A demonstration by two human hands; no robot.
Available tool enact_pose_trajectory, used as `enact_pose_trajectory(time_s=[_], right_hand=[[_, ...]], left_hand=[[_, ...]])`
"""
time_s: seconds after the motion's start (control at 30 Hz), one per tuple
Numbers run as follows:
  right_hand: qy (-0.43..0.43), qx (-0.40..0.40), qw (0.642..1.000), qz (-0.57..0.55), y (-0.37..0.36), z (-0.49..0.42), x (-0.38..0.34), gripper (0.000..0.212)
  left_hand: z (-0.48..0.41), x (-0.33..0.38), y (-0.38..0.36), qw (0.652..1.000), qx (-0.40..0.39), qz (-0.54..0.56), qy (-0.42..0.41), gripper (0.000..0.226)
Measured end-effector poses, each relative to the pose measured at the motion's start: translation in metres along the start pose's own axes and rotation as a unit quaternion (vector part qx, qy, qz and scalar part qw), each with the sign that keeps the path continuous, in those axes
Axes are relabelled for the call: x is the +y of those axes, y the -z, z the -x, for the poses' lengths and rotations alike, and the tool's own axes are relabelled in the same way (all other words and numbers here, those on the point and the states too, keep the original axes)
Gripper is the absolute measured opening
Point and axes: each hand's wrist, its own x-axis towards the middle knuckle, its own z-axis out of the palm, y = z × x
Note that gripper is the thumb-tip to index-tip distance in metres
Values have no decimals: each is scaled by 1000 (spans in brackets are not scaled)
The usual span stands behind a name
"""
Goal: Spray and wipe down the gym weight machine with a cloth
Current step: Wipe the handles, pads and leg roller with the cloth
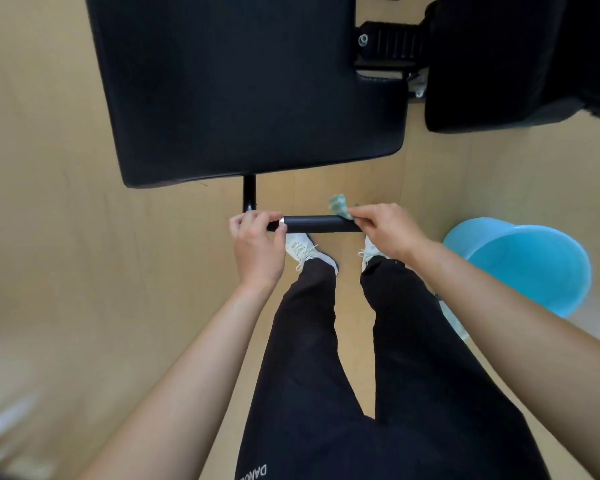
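Observation:
A black padded handle bar (321, 224) of the weight machine runs crosswise just below the big black seat pad (243, 84). My left hand (258, 245) grips the bar's left end, near its silver ring. My right hand (383, 232) presses a green and white cloth (338, 206) against the bar's right end, fingers closed around it. Only a bunched corner of the cloth shows above my fingers. A thin black post (249, 197) joins the bar to the pad. No spray bottle is visible.
A light blue plastic bucket (530, 268) stands on the wooden floor to my right. A second black pad (520, 64) and a ribbed machine part (392, 43) sit at the upper right. My legs and white shoes are directly under the bar.

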Motion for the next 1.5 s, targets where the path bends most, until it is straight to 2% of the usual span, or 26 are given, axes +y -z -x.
enact_pose_trajectory(time_s=[0.1, 0.2, 0.27, 0.43, 0.53, 0.67, 0.77, 0.83, 0.9, 1.0, 1.07, 1.13, 1.23, 1.37, 1.43, 1.5], right_hand=[[-47, 15, 999, -17, 27, 12, 10, 32], [-58, 41, 994, -77, 50, 29, 2, 28], [-55, 54, 989, -130, 63, 41, -9, 24], [-34, 102, 940, -323, 104, 56, -46, 11], [-13, 139, 912, -385, 136, 56, -73, 7], [-1, 212, 885, -415, 182, 41, -106, 5], [17, 253, 862, -439, 214, 19, -126, 7], [31, 258, 853, -453, 234, 2, -137, 15], [43, 223, 864, -449, 251, -17, -143, 30], [67, 191, 905, -375, 274, -53, -145, 51], [83, 189, 922, -328, 290, -82, -146, 58], [87, 192, 927, -310, 306, -111, -148, 56], [91, 220, 927, -291, 325, -154, -151, 47], [82, 275, 917, -277, 355, -213, -156, 44], [81, 305, 914, -256, 371, -240, -159, 44], [90, 338, 910, -222, 384, -266, -163, 45]], left_hand=[[-5, 22, 17, 996, -78, -24, 43, 22], [-6, 46, 30, 989, -133, -49, 33, 26], [-4, 66, 37, 988, -154, -26, 12, 26], [-16, 127, 55, 965, -235, 112, -6, 28], [-36, 159, 69, 933, -268, 238, 7, 33], [-71, 189, 88, 885, -267, 381, 27, 35], [-101, 208, 96, 879, -243, 410, 0, 24], [-123, 220, 98, 880, -197, 433, 5, 19], [-145, 235, 97, 879, -147, 452, 42, 16], [-182, 255, 92, 860, -108, 488, 105, 14], [-210, 268, 90, 845, -88, 510, 133, 13], [-238, 279, 88, 834, -72, 526, 153, 12], [-279, 292, 84, 845, -57, 514, 137, 15], [-340, 300, 83, 875, -55, 475, 74, 19], [-373, 299, 84, 907, -31, 418, 34, 20], [-404, 295, 87, 951, 42, 305, -9, 20]])
